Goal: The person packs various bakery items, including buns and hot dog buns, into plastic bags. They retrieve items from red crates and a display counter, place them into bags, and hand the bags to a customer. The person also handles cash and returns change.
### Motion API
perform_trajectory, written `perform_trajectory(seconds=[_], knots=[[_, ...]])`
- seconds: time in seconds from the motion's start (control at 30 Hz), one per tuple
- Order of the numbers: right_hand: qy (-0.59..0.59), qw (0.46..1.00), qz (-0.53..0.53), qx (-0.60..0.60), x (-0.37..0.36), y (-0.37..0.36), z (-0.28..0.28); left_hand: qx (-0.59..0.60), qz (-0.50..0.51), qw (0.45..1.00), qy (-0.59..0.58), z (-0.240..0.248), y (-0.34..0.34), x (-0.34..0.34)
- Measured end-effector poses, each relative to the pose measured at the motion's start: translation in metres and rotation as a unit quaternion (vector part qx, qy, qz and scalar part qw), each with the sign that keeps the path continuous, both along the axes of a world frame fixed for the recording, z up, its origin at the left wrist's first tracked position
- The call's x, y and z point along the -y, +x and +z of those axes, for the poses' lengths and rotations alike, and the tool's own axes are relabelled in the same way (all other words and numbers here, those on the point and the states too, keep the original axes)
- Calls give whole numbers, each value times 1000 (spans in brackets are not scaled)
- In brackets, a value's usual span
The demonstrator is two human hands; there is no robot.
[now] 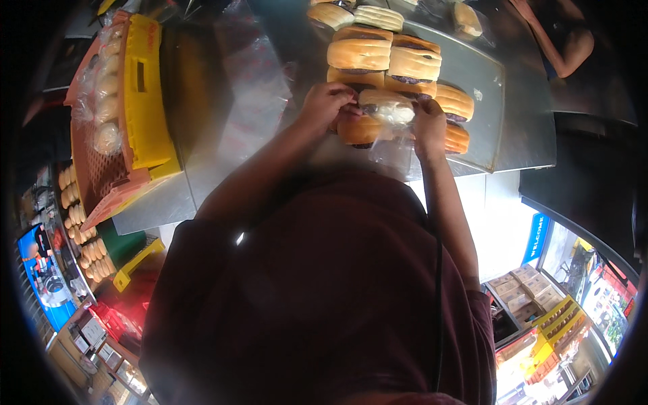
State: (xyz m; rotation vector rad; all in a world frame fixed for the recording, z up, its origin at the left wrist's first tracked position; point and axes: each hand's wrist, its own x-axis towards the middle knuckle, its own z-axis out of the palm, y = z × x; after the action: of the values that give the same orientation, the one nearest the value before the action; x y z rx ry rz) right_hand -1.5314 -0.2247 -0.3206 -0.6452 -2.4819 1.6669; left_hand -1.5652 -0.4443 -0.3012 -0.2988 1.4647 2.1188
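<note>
Between my two hands is a clear plastic bag (390, 152) with a filled bun (386, 106) at its far end. My left hand (327, 106) is closed, its fingertips pinching at the bun's left end. At the right, my right hand (430, 125) grips the bag's side, thumb and fingers pressed together. The bag's loose end hangs toward me past the table edge. Just beyond and around my hands, several golden buns with dark filling (415, 62) are stacked on a metal tray (482, 118). One more bun (358, 129) lies partly hidden under my left hand.
Printed plastic bags (253, 88) lie on the metal table left of my left arm. Farther left stands a yellow and orange crate (150, 88) holding bagged round buns (108, 108). A wrapped bun (467, 19) lies at the far right, near another person's arm (550, 44).
</note>
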Motion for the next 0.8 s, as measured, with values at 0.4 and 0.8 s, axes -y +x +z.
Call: perform_trajectory(seconds=[0.4,0.8], knots=[[-98,995,6,-36,27,8,28,-10,76,993,88,14,18,3],[-412,907,57,62,28,6,38,-7,-35,998,59,12,12,30]])
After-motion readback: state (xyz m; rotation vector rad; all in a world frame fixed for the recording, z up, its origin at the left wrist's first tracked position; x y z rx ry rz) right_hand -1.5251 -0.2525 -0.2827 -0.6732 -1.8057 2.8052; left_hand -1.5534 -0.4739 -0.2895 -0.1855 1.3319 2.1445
